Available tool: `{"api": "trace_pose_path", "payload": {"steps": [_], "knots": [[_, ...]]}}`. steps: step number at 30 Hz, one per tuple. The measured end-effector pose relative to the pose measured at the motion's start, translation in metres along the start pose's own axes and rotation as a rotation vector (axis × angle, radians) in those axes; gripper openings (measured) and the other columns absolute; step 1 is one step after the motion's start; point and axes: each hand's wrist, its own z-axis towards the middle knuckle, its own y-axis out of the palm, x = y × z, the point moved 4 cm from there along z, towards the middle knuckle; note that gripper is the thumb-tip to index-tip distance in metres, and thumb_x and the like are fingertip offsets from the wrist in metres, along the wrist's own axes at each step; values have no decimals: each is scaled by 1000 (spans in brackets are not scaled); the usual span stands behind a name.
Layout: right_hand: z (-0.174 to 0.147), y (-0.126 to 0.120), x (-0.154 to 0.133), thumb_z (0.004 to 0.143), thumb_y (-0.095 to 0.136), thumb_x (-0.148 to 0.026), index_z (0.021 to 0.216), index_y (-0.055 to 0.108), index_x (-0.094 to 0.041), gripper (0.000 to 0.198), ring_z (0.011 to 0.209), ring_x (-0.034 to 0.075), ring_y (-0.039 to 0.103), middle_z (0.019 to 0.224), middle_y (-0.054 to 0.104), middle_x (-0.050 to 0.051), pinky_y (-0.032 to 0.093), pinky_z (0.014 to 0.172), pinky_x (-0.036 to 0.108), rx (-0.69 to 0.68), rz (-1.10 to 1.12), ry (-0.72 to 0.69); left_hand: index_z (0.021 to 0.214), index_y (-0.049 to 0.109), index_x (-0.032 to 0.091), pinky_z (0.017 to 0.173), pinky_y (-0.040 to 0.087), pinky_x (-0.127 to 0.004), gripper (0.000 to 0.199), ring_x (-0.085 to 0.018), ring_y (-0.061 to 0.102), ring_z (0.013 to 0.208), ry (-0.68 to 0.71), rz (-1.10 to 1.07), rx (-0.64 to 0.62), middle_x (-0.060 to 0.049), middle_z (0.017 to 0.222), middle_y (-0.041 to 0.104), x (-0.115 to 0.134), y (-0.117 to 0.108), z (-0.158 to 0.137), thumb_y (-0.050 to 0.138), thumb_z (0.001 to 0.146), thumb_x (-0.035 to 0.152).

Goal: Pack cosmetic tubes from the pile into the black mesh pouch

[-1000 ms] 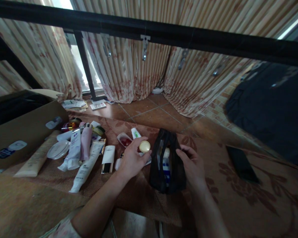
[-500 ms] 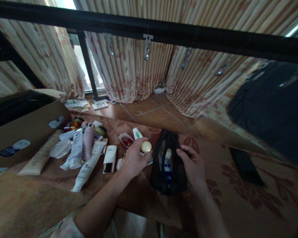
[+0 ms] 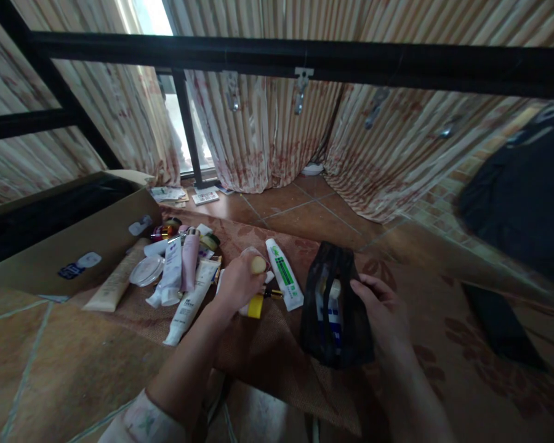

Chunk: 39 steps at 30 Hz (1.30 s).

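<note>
Between the fingers of my left hand [image 3: 237, 286] is a small jar with a round cream-coloured lid [image 3: 258, 265]; most of its body is hidden. Under and beside this hand lie a yellow item [image 3: 255, 306], a dark bottle with a gold band [image 3: 273, 294] and a clear container partly covered by the fingers. A white and green tube [image 3: 284, 274] rests between my hands. My right hand [image 3: 381, 304] pinches the right edge of a black mesh pouch [image 3: 316, 344]. Inside the pouch, a white and blue tube [image 3: 335, 317] shows through its opening.
On the left, several cosmetic tubes [image 3: 191, 301] and jars are heaped on the brown patterned cloth [image 3: 277, 363]. A cardboard box [image 3: 111, 246] stands behind them. A black phone [image 3: 503, 323] lies at the right. A dark rail [image 3: 277, 55] crosses above, before the curtains [image 3: 268, 135].
My left hand has moved left, away from the pouch, with the jar, uncovering the white and green tube. My right hand stays at the pouch. The whole view has shifted a little.
</note>
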Motion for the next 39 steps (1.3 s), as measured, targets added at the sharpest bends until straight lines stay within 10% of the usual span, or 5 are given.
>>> {"api": "trace_pose_path", "payload": {"steps": [25, 32, 39], "knots": [[-12, 0, -11, 56, 76, -40, 96, 72, -20, 45, 58, 18, 63, 72, 71, 1, 48, 48, 25, 103, -206, 174, 106, 61, 18, 85, 39, -41, 28, -29, 53, 106, -174, 380, 168, -11, 110, 65, -45, -20, 16, 52, 84, 32], [-13, 1, -13, 57, 76, -40, 95, 72, -22, 42, 59, 19, 63, 70, 70, 0, 48, 49, 26, 116, -234, 175, 118, 58, 16, 90, 41, -40, 40, -30, 55, 107, -296, 360, 436, -13, 115, 64, -64, -64, 8, 51, 83, 34], [-14, 4, -17, 57, 76, -36, 88, 72, -21, 34, 58, 19, 63, 69, 71, 2, 47, 48, 27, 108, -214, 151, 114, 58, 12, 86, 43, -47, 56, -40, 52, 115, -617, 384, 176, -24, 118, 60, -105, -88, -11, 44, 83, 56]]}}
